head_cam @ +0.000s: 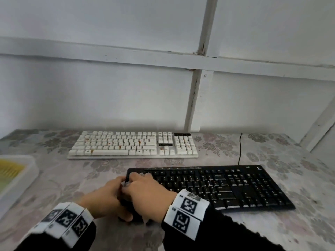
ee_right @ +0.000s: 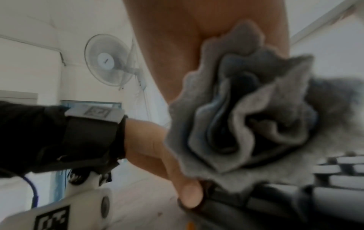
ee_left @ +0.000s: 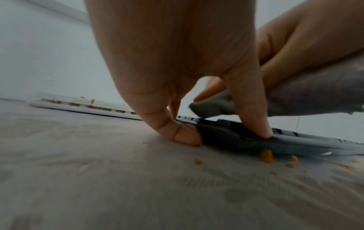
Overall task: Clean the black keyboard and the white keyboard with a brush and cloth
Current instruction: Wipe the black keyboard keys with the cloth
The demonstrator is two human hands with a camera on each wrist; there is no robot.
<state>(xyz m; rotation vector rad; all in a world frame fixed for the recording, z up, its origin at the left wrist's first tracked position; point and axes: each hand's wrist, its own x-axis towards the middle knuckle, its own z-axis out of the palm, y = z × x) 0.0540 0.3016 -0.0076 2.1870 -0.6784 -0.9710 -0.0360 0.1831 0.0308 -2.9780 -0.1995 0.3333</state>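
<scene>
Now, left hand (head_cam: 108, 196): down at the left end of the black keyboard (head_cam: 217, 185); thumb against the near-left corner and a finger pressed on the top edge, so the grip is pinching the keyboard's end
Right hand (head_cam: 145, 189): over the keyboard's left keys, just beside the left hand; grip clenched round a bunched grey cloth (ee_right: 246, 124)
Cloth: folds spill out under the palm, hanging just above the black keys in the right wrist view; whether it touches the keys, cannot tell
Black keyboard: lies near the front of the table (head_cam: 54, 182), angled slightly, its right end nearer the person
White keyboard (head_cam: 132, 144): farther back by the wall, well apart from both hands; orange-brown specks sit among its keys
Crumbs (ee_left: 266, 156): small orange bits on the tablecloth, just beside the black keyboard's front edge
Tray (head_cam: 27, 171): pale, at the left edge of the table, something yellow inside
Cable (head_cam: 240, 149): thin, black, runs behind the black keyboard
</scene>
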